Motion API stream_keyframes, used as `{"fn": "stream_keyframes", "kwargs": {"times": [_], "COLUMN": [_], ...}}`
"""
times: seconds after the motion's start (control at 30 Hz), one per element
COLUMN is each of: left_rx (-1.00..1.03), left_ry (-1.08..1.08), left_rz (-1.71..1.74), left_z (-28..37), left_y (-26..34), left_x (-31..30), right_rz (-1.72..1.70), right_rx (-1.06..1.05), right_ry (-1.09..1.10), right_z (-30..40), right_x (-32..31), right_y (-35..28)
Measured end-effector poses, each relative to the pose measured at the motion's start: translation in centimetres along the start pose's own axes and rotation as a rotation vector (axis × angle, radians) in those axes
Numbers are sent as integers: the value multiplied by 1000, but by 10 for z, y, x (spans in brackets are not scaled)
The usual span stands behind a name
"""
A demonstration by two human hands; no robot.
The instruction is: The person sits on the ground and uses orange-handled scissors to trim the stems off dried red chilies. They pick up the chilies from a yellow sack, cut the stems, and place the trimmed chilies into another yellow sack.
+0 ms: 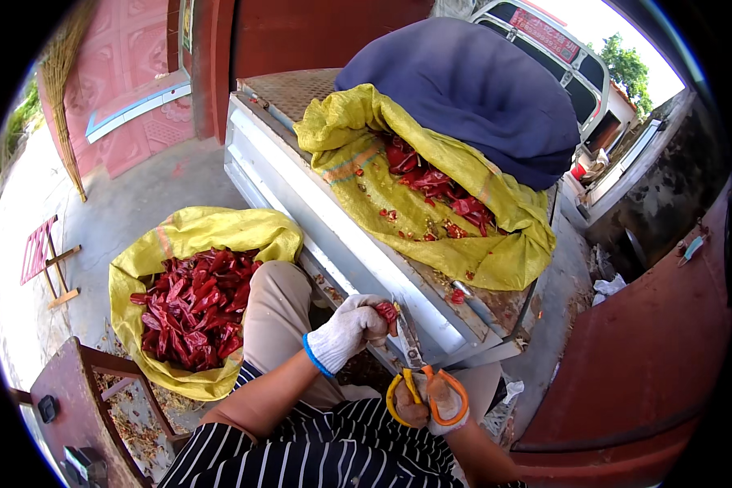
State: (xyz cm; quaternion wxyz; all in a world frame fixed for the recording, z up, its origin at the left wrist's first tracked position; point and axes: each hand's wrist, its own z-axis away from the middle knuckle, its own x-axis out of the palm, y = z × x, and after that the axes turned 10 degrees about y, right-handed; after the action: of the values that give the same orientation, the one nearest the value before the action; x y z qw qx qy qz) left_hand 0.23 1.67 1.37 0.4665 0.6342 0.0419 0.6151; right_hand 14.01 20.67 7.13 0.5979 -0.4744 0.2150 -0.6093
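In a white knit glove with a blue cuff, my left hand (344, 332) holds a dried red chili pepper (386, 311) by its body. A pair of scissors (410, 344) with yellow and orange handles is gripped in my gloved right hand (430, 399). The blades point up and meet the pepper's stem end; whether they are fully closed I cannot tell. Left of my knee stands a yellow woven sack (219, 222) filled with dried red chilies (198, 305). Ahead, a second yellow woven sack (366, 189) lies open on its side, with more chilies (433, 183) inside its mouth.
The second sack rests on a metal truck bed (341, 256), below a big dark blue cloth bundle (463, 91). A wooden stool (61, 402) is at lower left, a folding stool (52, 262) farther off. A straw broom (64, 91) leans by the wall. Red metal doors (634, 348) stand right.
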Motion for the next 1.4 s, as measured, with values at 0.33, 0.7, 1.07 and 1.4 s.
{"fn": "stream_keyframes", "kwargs": {"times": [0.33,0.7,1.07,1.4], "left_rx": [-123,-250,-433,-401], "left_ry": [-189,69,-210,-47], "left_rz": [163,144,186,-169], "left_z": [0,2,-16,-1], "left_y": [11,-1,-34,-16], "left_x": [-3,0,-44,-1], "right_rz": [1601,1824,1827,1288], "right_rx": [-629,-861,-311,-194], "right_ry": [641,514,495,323], "right_z": [2,0,10,23], "right_x": [-13,-8,5,-36], "right_y": [-43,-74,-77,-26]}}
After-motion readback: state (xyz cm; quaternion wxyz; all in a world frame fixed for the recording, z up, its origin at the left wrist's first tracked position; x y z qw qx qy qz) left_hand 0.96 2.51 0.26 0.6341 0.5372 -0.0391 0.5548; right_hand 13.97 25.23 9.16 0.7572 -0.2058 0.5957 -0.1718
